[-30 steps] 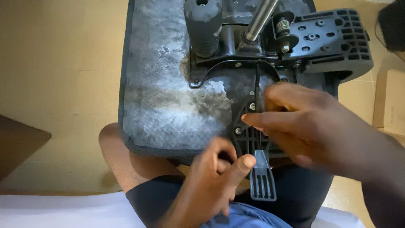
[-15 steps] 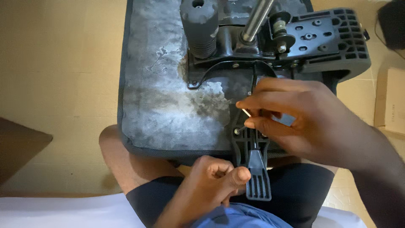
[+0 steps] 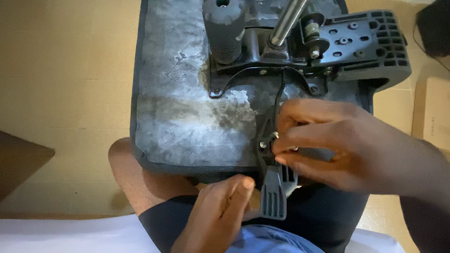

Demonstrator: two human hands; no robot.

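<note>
**Right hand pinches small metal part at the lever bracket under an upturned chair seat**

An office chair seat (image 3: 187, 117) lies upside down across the person's lap, its worn grey underside facing the camera. A black metal mechanism plate (image 3: 262, 70) is bolted near the far edge, with a ribbed black column (image 3: 225, 33), a shiny metal rod (image 3: 288, 21) and a black plastic bracket (image 3: 365, 47) beside it.

A black lever (image 3: 274, 192) runs from the mechanism toward the person. Its long axis lies almost straight from the far edge to the near edge of the seat, and its ribbed paddle end hangs over the near edge.

The right hand (image 3: 342, 145) sits over the middle of this lever, coming in from the right. Its fingers (image 3: 300, 140) are drawn narrow, pinching a small pale metal part (image 3: 274, 136) just beside a screw (image 3: 263, 145) on the lever's mount. What kind of part it is cannot be told; it is too small.

The left hand (image 3: 215, 211) rests below the seat's near edge, just left of the paddle. Its fingers are loosely curled and hold nothing that shows; the thumb tip is near the paddle, and contact cannot be told. The right hand is plainly the nearer one to the screw, which lies just left of its fingertips.
</note>
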